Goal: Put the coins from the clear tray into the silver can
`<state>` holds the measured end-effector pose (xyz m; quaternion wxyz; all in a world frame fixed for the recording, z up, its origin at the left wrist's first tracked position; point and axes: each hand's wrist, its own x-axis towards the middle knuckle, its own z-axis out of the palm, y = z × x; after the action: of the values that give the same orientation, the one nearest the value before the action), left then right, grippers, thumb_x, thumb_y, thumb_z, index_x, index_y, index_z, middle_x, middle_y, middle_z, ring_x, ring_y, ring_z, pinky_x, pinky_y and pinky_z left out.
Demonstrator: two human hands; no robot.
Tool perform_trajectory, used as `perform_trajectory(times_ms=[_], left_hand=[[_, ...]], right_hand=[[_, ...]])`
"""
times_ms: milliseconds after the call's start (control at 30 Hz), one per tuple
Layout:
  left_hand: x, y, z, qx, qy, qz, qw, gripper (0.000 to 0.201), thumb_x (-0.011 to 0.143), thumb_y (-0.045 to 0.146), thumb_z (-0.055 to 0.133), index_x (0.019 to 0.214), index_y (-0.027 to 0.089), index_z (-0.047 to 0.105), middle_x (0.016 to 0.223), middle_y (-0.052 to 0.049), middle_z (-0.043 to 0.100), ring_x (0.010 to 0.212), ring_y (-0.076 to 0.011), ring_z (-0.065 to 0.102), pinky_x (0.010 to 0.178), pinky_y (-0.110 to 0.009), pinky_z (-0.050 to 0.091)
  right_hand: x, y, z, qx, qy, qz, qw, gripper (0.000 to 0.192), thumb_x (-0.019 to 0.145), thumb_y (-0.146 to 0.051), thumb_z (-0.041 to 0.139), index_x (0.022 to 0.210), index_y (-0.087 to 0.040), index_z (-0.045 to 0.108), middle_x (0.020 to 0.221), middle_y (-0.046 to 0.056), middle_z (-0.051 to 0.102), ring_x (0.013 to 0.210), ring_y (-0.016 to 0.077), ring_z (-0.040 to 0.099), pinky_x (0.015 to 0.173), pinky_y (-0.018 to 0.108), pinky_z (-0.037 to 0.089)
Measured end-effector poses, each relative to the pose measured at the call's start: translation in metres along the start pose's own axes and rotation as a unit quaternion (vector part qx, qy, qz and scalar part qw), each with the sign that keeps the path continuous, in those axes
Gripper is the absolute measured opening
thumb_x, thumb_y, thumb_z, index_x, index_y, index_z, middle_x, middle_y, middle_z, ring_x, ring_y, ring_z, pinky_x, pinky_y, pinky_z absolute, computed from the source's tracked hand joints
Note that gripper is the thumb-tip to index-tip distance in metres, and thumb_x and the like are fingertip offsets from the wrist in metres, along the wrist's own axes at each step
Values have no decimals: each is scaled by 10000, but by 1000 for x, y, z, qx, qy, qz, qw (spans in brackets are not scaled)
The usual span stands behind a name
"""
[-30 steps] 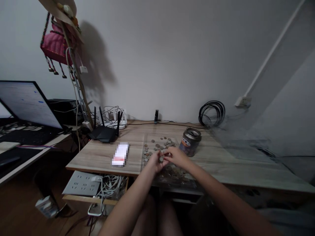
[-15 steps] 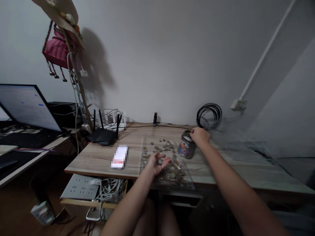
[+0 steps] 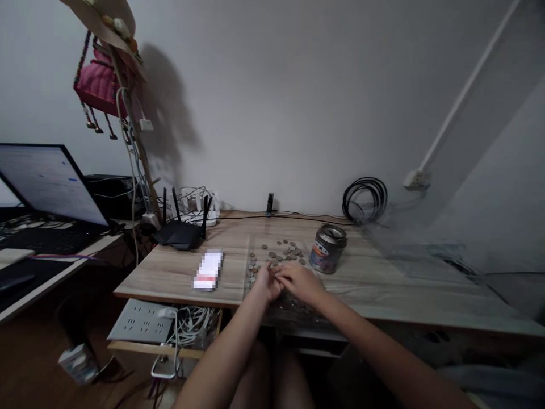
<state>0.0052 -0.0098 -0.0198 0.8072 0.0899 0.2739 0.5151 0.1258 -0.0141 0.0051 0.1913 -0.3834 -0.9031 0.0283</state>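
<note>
Many coins (image 3: 281,253) on clear tray (image 3: 251,245), tin can (image 3: 327,249) beside

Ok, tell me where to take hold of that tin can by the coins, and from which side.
Grip the tin can around its round side wall, about mid-height, coming from the right with the right hand. It stands upright on the desk, its right side looks clear, while the coins lie close on its left. The top looks open or slotted, so it probably offers little to pinch.

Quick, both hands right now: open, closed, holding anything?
Left hand: over the coins, fingers curled; grip cannot be told.
Right hand: beside it, touching it; contents cannot be told.
</note>
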Motion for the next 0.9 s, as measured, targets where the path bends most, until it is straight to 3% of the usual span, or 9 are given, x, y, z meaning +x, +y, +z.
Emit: perform_trajectory(times_ms=[100,200,267,333,467,633,900], left_hand=[[2,-2,-3,12,1,-15,1000,280,861,246,326,881,66,540,678,-107,603,614,-159,612,595,-251,488],[4,-2,-6,40,-4,-29,999,268,830,219,357,932,33,520,830,-194,613,797,-234,639,637,-275,507],[5,-3,-7,48,-3,-22,999,255,815,197,368,939,27,513,860,-208,607,831,-242,636,638,-261,510],[6,-3,-8,51,-2,-17,999,244,801,175,377,943,27,509,869,-208,604,839,-236,636,638,-245,512],[8,-3,-9,53,-4,-8,999,243,778,152,399,953,26,510,877,-209,605,844,-225,634,643,-237,515],[5,-2,-5,61,12,-9,998,247,781,152,397,967,38,514,868,-193,610,811,-208,636,621,-236,513],[3,-1,-5,57,15,-13,998,343,849,264,317,1028,34,498,895,-201,601,790,-213,630,605,-262,498]], right_hand=[[8,27,-34,3,98,97,990,280,825,-310,425,781,-192,675,787,45,655,732,155,563,669,256,401],[19,76,-84,-28,182,241,953,301,791,-382,455,794,-180,678,788,55,670,691,160,573,597,244,381],[25,109,-112,-87,142,321,932,259,742,-355,504,742,-168,684,748,69,668,676,174,573,562,247,360],[31,133,-126,-135,77,359,920,216,711,-298,523,706,-152,683,733,90,661,687,183,575,568,251,357],[41,146,-124,-189,6,367,911,199,703,-236,528,753,-124,685,808,145,650,765,210,586,631,272,392],[52,142,-115,-219,4,385,896,267,740,-259,546,890,-77,671,909,204,630,836,248,592,678,304,422],[52,144,-125,-186,-21,409,893,276,729,-349,587,794,-94,673,862,160,645,799,229,591,637,277,411]])
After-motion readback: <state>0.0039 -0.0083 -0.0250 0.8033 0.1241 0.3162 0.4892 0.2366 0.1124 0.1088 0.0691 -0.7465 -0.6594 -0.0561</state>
